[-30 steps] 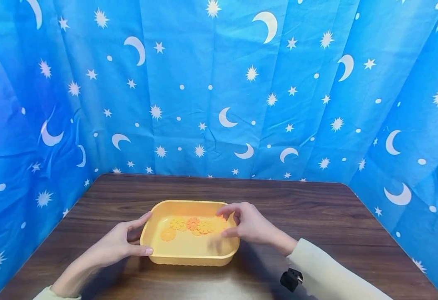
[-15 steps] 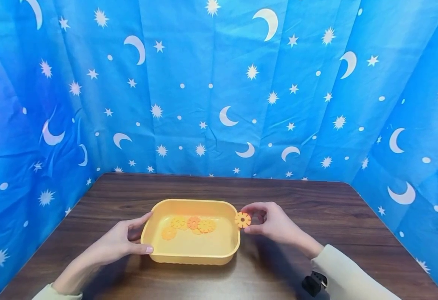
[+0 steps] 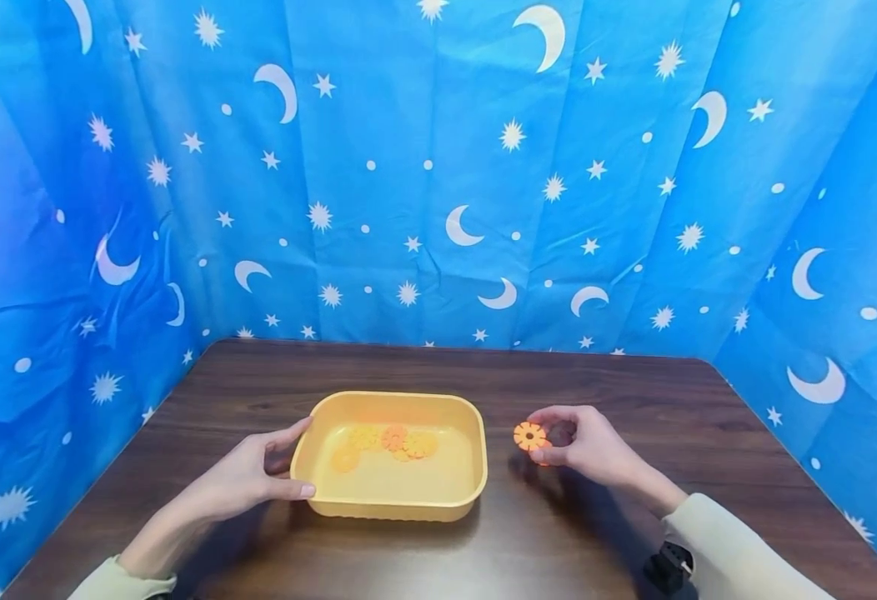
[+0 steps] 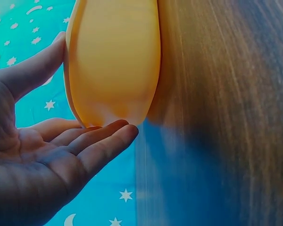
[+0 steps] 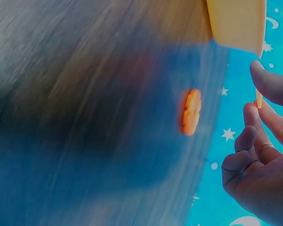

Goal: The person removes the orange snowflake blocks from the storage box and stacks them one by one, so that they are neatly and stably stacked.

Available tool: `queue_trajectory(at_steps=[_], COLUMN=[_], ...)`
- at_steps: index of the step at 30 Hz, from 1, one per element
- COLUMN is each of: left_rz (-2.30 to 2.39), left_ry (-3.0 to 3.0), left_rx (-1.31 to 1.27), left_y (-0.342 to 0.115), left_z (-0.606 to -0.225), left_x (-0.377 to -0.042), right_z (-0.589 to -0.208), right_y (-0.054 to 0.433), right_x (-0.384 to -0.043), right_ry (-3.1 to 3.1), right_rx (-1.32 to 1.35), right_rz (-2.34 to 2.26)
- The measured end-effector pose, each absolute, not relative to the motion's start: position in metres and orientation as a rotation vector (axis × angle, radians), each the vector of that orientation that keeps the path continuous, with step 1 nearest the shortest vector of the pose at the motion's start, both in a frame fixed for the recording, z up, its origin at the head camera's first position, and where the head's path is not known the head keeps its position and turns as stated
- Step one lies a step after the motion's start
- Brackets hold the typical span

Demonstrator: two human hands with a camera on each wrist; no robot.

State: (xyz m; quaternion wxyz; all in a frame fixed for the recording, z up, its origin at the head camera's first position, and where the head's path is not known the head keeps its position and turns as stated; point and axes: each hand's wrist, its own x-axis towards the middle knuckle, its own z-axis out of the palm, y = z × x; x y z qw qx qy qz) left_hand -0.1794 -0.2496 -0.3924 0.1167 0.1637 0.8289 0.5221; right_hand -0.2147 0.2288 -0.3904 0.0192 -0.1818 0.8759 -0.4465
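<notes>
Right hand (image 3: 592, 446) has an orange disc (image 3: 520, 437) pinched just above a second disc (image 5: 192, 113), left hand (image 3: 247, 473) spread against the tray (image 3: 393, 492).

We find no letter, word, label, brand or number that can be read in any view. We see none on the outer wall of the yellow tray (image 3: 389, 510), on the orange disc (image 3: 521, 437) or on the dark wooden table (image 3: 596, 379); the black device (image 3: 667, 568) at the right sleeve is too small for us to make out any lettering. The only printed signs we can make out are pictorial — white crescent moons (image 3: 719, 118), starbursts (image 3: 512, 135), smaller stars and dots (image 3: 428, 165) — and they stand on the blue cloth (image 3: 483, 167).
</notes>
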Motion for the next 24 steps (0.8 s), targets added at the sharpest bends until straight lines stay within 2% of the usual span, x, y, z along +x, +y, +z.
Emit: queue_trajectory(at_steps=[14, 24], left_rz=[1.512, 1.465], left_ry=[2.434, 2.479], left_rx=[0.478, 0.449], left_y=[-0.252, -0.251], left_z=[-0.391, -0.388], left_x=[-0.181, -0.182], right_z=[-0.402, -0.404], right_y=[0.265, 0.271], right_x=[-0.218, -0.216], right_ry=[2.766, 2.764], right_rx=[-0.456, -0.387], right_rz=[-1.329, -1.325])
